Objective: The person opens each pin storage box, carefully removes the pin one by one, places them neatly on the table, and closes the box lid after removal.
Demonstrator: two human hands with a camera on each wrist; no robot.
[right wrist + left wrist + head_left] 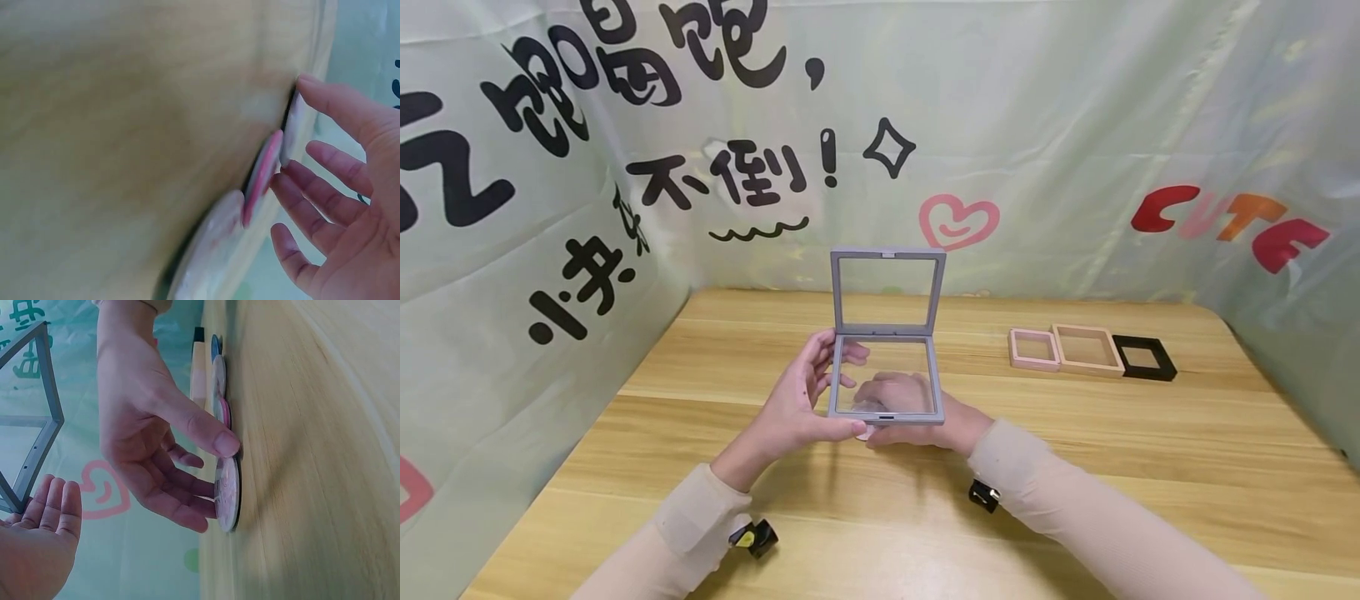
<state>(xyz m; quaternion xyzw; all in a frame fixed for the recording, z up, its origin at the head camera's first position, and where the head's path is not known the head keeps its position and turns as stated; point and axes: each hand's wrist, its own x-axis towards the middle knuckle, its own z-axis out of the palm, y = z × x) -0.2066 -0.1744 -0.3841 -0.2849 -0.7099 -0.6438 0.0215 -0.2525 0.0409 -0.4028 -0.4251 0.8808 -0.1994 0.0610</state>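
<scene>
In the head view my left hand (808,400) holds a grey hinged display frame (886,331) by its left side, thumb on the near edge. Its two halves, each with a clear film window, are unfolded, one upright and one tilted toward me. Behind the lower window and seen through it is my right hand (910,400), low over the table. Both wrist views show its thumb and fingertips at opposite edges of a pale round badge (229,497) on the tabletop. A pink-rimmed badge (262,178) and a larger pale badge (209,250) lie in line beside it.
Farther back on the right, a small pink frame (1033,364), a larger peach frame (1086,368) and a black frame (1165,367) sit side by side on the wooden table (1075,517). A printed cloth backdrop (1037,125) rises around the table's back and sides.
</scene>
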